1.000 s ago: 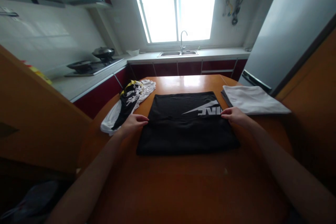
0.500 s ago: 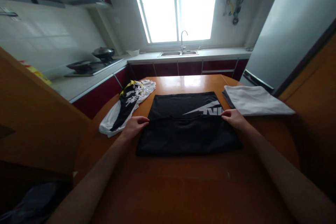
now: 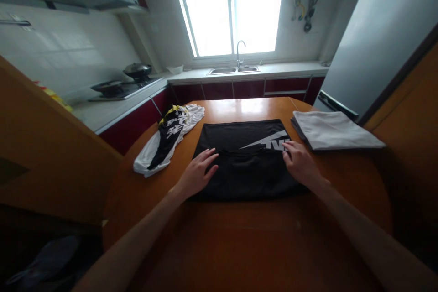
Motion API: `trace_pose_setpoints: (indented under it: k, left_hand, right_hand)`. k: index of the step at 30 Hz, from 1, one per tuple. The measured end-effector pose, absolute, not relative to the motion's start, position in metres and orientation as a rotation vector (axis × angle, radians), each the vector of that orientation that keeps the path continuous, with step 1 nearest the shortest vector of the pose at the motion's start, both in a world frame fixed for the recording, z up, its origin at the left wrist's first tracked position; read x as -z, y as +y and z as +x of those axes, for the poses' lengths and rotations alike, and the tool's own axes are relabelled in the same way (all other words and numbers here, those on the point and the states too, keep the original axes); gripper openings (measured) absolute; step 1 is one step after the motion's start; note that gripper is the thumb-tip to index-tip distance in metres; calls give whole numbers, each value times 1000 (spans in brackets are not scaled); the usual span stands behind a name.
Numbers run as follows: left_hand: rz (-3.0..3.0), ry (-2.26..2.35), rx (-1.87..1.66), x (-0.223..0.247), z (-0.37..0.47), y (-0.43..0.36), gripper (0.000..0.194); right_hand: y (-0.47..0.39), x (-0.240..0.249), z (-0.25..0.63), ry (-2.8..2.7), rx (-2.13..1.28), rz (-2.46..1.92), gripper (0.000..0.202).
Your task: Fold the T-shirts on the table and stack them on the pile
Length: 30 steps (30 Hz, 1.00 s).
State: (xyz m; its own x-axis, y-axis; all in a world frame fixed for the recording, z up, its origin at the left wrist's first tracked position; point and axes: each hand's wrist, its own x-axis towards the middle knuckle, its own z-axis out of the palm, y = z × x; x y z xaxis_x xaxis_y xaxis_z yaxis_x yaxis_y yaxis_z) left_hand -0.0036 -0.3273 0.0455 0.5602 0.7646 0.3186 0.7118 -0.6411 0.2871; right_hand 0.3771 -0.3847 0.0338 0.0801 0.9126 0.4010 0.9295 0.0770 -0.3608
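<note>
A black shirt (image 3: 246, 175) with a light grey print lies folded on the wooden table (image 3: 239, 246), its near part doubled over the far part. My left hand (image 3: 198, 173) is over the shirt's left side, fingers apart and holding nothing. On the right, my right hand (image 3: 299, 162) rests at the fold beside the print, its fingers spread and nothing gripped. Whether the fingertips press on the cloth cannot be told.
A crumpled white and black garment (image 3: 167, 139) with yellow trim lies at the table's left. Folded white cloth (image 3: 337, 131) sits at the right, near the fridge (image 3: 369, 32). Behind are a sink (image 3: 236, 70) and a stove with pans (image 3: 137, 71).
Both hands have let go of the shirt's folded edge and opened. My left hand has moved right, over the cloth; my right hand has shifted slightly left.
</note>
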Motion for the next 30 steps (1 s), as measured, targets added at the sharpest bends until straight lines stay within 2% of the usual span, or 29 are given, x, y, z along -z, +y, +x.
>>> trace_pose_setpoints:
  k: [4,10,20,23,28,30]
  left_hand:
    - [2718,1264,-444,-34,13,-345,54]
    - [2680,1367,-180,-15,6,-342,57]
    - [2653,1338,-250,-13,8,-342,59]
    - [2564,1329,-362,-27,3,-337,58]
    - [2224,1512,-949,-60,-36,-314,52]
    - [2091,1646,-1079,-67,-55,-305,49]
  right_hand:
    - [-404,-15,343,-2010,84,-1869,59]
    - [-403,17,348,-2084,-22,-2071,65]
    - [-397,9,349,-2024,12,-2055,66]
    - [-394,6,353,-2014,-56,-2036,66]
    - [-389,-16,373,-1742,32,-1806,63]
    - [-386,-23,382,-1612,53,-1744,61]
